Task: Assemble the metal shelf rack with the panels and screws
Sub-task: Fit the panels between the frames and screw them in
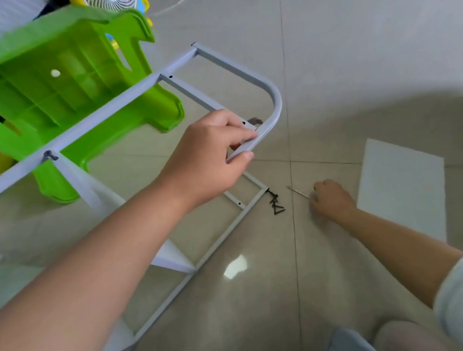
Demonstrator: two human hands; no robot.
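Beside the screws (276, 206), right fingers (321, 187) grip a screwdriver (299, 192); left fingers (239, 132) clamp the frame (272, 99).

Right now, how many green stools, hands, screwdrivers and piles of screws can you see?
Green stool: 1
Hands: 2, left hand gripping the frame, right hand holding the screwdriver
Screwdriver: 1
Screw pile: 1
Total: 5

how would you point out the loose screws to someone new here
Find the white panel lying flat on the tiled floor at the right. Left of it, the right hand holds a thin screwdriver. The screws lie just beyond its tip, beside the lower frame's corner: a small tangle of black pieces.
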